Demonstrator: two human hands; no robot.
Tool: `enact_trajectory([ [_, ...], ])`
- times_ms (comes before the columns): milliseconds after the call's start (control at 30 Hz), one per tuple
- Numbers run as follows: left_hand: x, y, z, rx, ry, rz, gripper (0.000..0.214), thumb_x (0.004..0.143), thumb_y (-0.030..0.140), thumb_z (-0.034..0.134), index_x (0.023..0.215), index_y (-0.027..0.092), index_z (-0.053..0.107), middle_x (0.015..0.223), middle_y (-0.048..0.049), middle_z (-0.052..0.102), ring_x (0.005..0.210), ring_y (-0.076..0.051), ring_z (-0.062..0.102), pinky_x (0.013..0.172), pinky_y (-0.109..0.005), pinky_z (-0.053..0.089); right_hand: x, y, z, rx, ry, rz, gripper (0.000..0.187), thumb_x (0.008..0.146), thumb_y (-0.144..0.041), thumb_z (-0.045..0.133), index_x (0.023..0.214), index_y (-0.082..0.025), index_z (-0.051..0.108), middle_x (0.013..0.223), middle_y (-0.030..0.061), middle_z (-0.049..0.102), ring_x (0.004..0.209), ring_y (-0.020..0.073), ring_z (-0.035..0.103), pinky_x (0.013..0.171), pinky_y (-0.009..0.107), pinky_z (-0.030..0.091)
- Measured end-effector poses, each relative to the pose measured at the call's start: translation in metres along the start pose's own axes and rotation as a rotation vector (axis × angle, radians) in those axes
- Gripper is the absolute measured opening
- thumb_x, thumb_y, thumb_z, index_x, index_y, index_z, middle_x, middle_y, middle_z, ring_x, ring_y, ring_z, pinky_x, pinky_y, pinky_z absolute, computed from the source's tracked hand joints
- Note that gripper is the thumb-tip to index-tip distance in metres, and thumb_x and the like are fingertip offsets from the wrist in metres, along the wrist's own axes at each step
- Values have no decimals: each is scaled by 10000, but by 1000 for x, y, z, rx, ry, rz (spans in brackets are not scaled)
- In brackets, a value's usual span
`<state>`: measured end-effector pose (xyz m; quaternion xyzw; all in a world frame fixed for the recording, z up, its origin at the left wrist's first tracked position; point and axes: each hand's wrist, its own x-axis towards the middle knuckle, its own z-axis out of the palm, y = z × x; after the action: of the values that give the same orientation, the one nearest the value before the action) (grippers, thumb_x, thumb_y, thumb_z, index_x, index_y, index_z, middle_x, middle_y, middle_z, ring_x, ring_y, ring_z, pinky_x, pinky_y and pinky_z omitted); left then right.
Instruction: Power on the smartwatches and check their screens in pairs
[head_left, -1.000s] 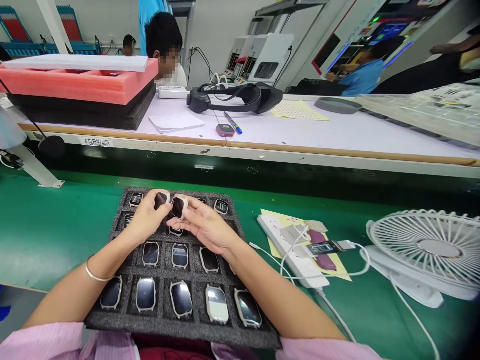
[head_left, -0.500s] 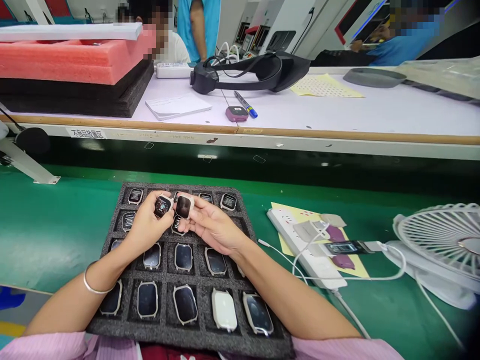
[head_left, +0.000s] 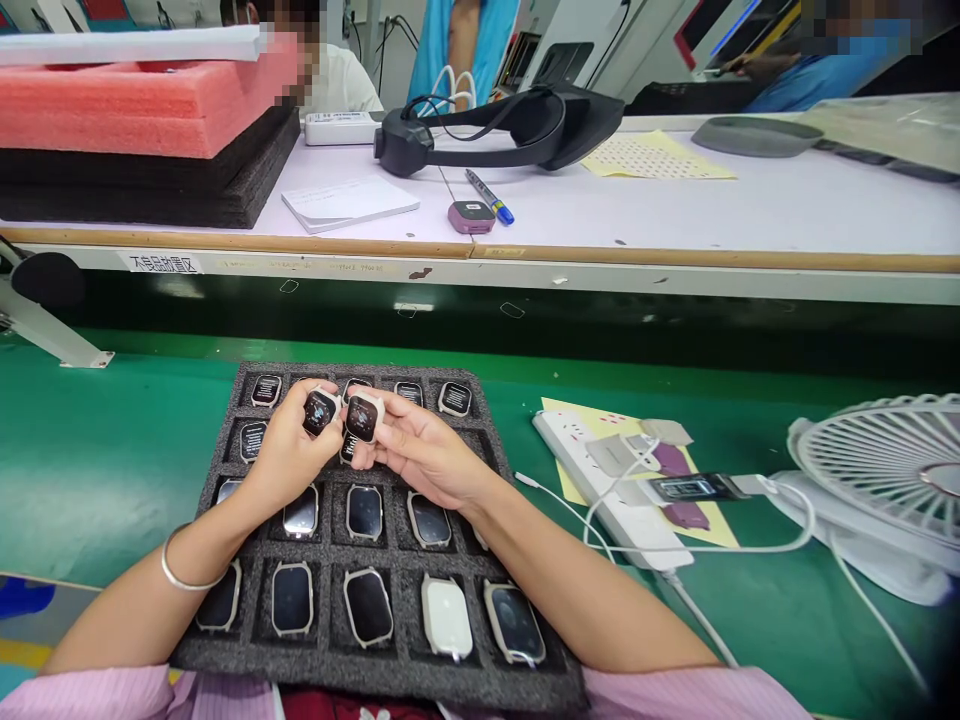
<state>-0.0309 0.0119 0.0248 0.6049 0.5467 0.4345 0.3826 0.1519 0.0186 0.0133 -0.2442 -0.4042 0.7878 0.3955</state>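
My left hand is closed on a smartwatch case without a strap, its screen lit with a watch face. Beside it, my right hand grips a second strapless smartwatch with a pale frame, and its screen shows a dim face. The two watches are held side by side, screens up, over a dark grey foam tray. Several more watches lie in the tray's compartments. Those in the back rows show white text, the front ones look dark, and one white watch lies back side up. Both hands cover part of the middle compartments.
Right of the tray are a white power strip with cables, a USB meter and a white fan. On the shelf stand foam stacks, a notepad, a marker and a black headset. Other people are behind.
The right-hand watch's screen was nearly black and now shows a dim face. Both hands keep their hold, almost in place. The view has shifted slightly.
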Motion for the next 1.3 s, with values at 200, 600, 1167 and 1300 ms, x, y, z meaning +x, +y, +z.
enact_trajectory([
  [200, -1, 0, 0, 25, -3, 22, 321, 765, 280, 599, 1076, 206, 565, 974, -32, 671, 900, -188, 637, 832, -323, 495, 0, 1, -1, -8, -12, 2, 545, 790, -389, 833, 1273, -254, 621, 965, 10, 694, 769, 151, 703, 802, 338, 573],
  [600, -1, -3, 1, -5, 1, 43, 324, 787, 319, 613, 1081, 193, 560, 1041, -58, 665, 982, -202, 634, 904, -341, 490, 1, 3, -3, 3, -26, -11, 528, 802, -380, 825, 1275, -265, 623, 979, 4, 706, 767, 138, 709, 805, 323, 568],
  [1167, -2, -3, 1, 15, 2, 61, 315, 822, 331, 612, 1102, 191, 572, 1073, -59, 688, 1008, -202, 644, 910, -332, 486, 1, 3, -2, 34, -37, -9, 515, 808, -360, 832, 1263, -243, 621, 911, 0, 725, 787, 141, 730, 800, 300, 565],
  [1300, -2, -3, 1, 11, -1, 57, 317, 819, 330, 615, 1100, 190, 574, 1067, -59, 687, 1002, -203, 643, 904, -331, 486, 1, 3, -2, 33, -40, -13, 511, 802, -355, 839, 1253, -246, 625, 917, -4, 725, 781, 140, 733, 796, 301, 568],
])
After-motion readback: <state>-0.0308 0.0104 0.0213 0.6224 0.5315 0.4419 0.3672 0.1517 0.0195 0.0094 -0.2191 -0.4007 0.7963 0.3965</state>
